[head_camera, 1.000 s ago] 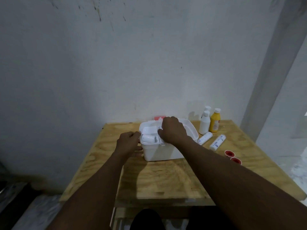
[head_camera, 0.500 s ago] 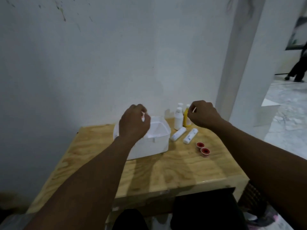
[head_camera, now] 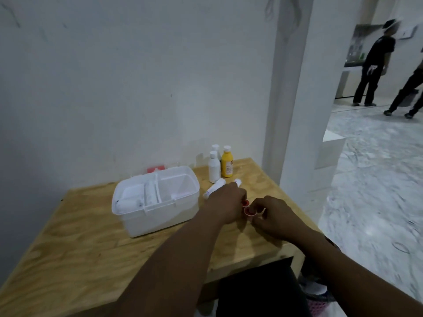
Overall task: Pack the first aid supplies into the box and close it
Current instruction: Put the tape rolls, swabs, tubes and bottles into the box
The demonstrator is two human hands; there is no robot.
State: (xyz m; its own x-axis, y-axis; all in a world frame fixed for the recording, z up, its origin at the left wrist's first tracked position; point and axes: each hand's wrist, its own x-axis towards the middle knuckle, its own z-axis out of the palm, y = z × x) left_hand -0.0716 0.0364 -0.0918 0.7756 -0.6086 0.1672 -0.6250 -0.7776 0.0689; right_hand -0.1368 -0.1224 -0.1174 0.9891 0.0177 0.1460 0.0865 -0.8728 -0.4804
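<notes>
L hand (head_camera: 225, 203) down on wooden table (head_camera: 75, 243), fingers curled narrow around small red cup (head_camera: 245, 203), mostly hidden. R hand (head_camera: 271, 217) just beside it, fingertips pinched on second red cup (head_camera: 249, 212); cups touching or nearly so. White box (head_camera: 158, 202) w/ lid off, well left of L hand, tray compartments w/ white items inside. Two white tubes (head_camera: 214, 188) lying just beyond L hand, one partly hidden by knuckles. White bottle (head_camera: 214, 167) & yellow bottle (head_camera: 226, 164) upright further beyond, near wall. Two people standing far right, background.
</notes>
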